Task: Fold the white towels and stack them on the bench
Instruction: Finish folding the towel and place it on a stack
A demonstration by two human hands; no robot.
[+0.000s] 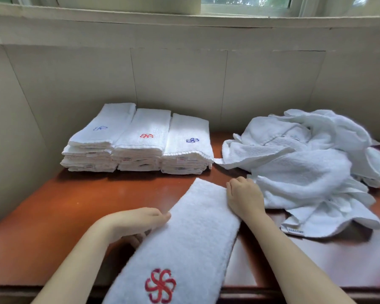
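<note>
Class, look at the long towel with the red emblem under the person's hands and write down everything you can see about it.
The towel is white, fluffy terry, folded into a long narrow strip. It lies flat and diagonal on the reddish-brown bench, its near end hanging over the front edge. A red pinwheel-like embroidered emblem sits near that end. The left hand holds its left edge, fingers tucked beneath; the right hand rests on its right edge.
</note>
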